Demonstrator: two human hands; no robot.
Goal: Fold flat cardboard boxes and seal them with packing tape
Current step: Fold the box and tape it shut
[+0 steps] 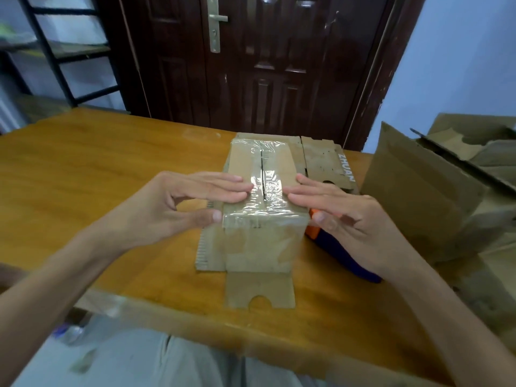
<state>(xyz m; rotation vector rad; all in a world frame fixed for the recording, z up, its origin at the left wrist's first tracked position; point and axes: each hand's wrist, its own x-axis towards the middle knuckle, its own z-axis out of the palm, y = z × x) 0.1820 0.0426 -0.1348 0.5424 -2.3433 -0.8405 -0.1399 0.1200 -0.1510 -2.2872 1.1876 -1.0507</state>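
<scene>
Our box (pixel 265 196) stands on the counter (pixel 83 177), top seam already taped; both hands' straight fingers (pixel 223 188) press the tape (pixel 268 180) flat. More flat cardboard (pixel 326 163) waits behind.

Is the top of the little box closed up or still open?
Closed. The box has its two top flaps meeting at a thin seam, with clear tape laid along it. Both hands press flat on top.
</scene>
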